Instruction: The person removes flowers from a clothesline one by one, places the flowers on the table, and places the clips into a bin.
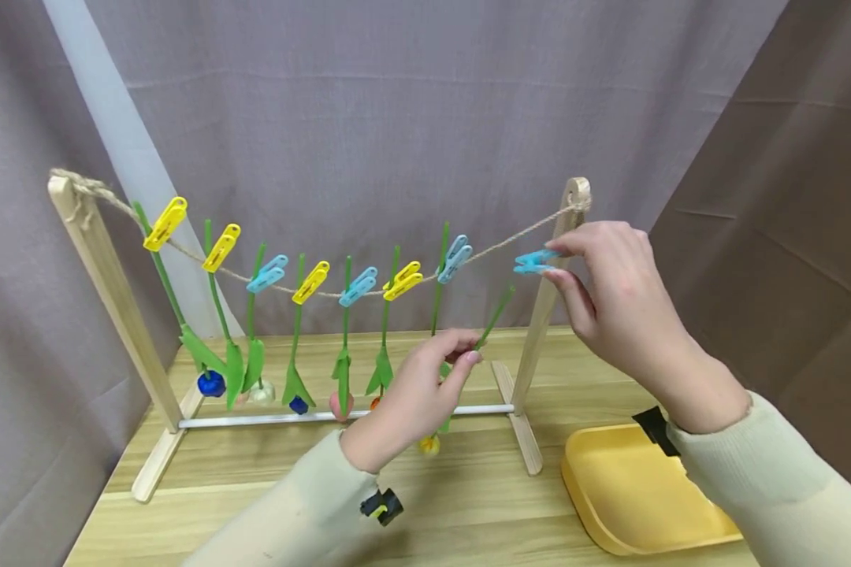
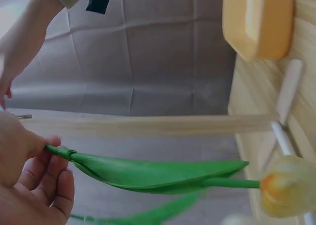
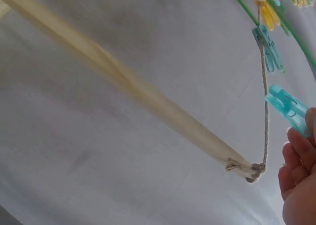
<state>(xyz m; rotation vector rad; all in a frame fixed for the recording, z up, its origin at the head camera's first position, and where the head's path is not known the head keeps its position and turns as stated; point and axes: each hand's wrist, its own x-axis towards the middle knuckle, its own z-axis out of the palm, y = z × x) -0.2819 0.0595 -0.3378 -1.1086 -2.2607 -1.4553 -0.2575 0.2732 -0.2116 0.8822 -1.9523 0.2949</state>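
A wooden stand (image 1: 117,303) is carrying a sagging twine line (image 1: 525,234), from which seven artificial tulips are hanging upside down, each pegged by its stem. Right of the stand, a yellow plastic tray (image 1: 585,504) is resting on the wood-grain tabletop (image 1: 468,504), showing its smooth floor while the right sleeve (image 1: 773,465) is hiding part of its edge.

The loose artificial tulip (image 2: 158,173) is hanging bloom-down from the left hand (image 1: 425,386), just in front of the line's right end; thumb and fingers are pinching its green stem. It is probably feeling light, with a fairly stiff stem, a soft, bendable leaf and a pale yellow bloom that squeezing could crush, so the bare stem above the leaf is offering the best hold.

Near the right post (image 1: 539,331), the right hand (image 1: 624,291) is holding a light-blue clothespin (image 1: 534,261), thumb and forefinger narrowing on its handle end. The clothespin is likely light, hard and springy, rather slick, and best taken by those handles; how far its nose is opening, I cannot tell.
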